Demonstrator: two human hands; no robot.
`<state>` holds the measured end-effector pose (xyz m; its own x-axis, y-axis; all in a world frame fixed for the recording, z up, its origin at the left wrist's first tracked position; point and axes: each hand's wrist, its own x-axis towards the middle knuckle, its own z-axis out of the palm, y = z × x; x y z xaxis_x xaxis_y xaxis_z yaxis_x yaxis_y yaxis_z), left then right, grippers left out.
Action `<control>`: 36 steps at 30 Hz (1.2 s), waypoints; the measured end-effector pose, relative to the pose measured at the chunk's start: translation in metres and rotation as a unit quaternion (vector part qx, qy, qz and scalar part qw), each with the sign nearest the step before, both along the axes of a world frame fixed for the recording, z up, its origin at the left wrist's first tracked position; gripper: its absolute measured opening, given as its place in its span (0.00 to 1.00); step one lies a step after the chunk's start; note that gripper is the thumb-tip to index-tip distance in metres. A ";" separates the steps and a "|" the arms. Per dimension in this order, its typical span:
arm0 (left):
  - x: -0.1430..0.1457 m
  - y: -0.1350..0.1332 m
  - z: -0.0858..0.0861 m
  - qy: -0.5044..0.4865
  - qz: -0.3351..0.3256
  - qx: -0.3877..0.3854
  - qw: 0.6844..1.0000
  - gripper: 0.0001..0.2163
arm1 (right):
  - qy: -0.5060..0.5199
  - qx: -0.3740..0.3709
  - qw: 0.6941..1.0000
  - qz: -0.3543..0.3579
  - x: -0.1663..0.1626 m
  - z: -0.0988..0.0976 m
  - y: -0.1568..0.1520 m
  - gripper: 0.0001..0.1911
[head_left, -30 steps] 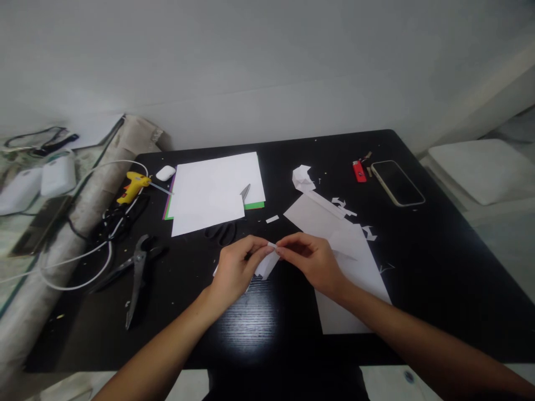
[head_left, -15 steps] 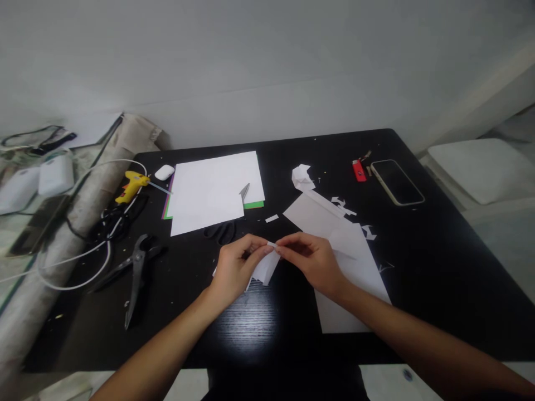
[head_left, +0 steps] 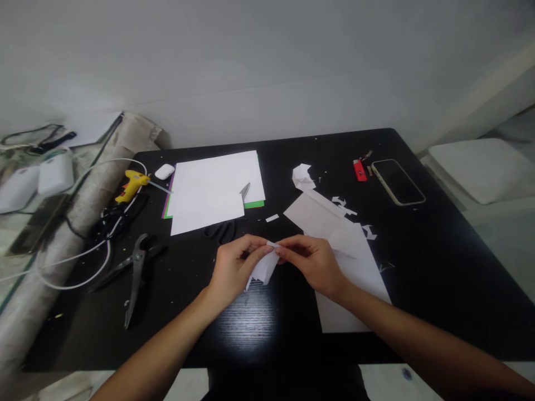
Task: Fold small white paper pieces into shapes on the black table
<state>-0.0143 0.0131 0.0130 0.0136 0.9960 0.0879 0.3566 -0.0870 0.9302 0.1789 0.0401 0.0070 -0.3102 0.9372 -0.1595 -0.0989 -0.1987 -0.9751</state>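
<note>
My left hand (head_left: 234,268) and my right hand (head_left: 313,259) meet over the middle of the black table (head_left: 418,267). Both pinch a small folded white paper piece (head_left: 263,267) between fingertips, its cut lower edge hanging below my left fingers. Under my right wrist lies a large white sheet (head_left: 351,262). Black scissors (head_left: 220,230) lie just beyond my left hand, partly under a stack of white and coloured paper (head_left: 213,190).
A yellow glue gun (head_left: 131,185), white earbud case (head_left: 164,171), pliers (head_left: 136,270) and cables lie at the left. A crumpled paper scrap (head_left: 303,175), red lighter (head_left: 359,170) and phone (head_left: 397,181) sit at the back right. Small offcuts are scattered around.
My fingers have shifted slightly on the paper piece, which now hangs a little lower. Nothing else on the table has moved.
</note>
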 end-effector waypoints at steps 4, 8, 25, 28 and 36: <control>-0.002 0.001 0.000 0.000 -0.010 -0.008 1.000 0.06 | -0.001 0.011 1.000 -0.003 0.000 -0.001 -0.001 0.08; -0.005 0.002 0.000 0.008 -0.041 -0.007 0.999 0.09 | -0.003 0.026 1.000 -0.002 0.000 -0.003 -0.001 0.07; 0.001 0.001 0.009 -0.040 -0.045 -0.061 0.996 0.09 | -0.009 0.019 0.999 -0.027 0.001 0.000 -0.001 0.11; 0.001 0.001 0.010 -0.046 -0.041 -0.061 0.996 0.09 | -0.018 0.023 0.999 -0.029 0.001 0.002 -0.001 0.11; 0.003 0.002 0.014 -0.088 -0.043 -0.087 0.991 0.09 | -0.016 0.029 0.999 -0.035 0.002 0.003 0.000 0.09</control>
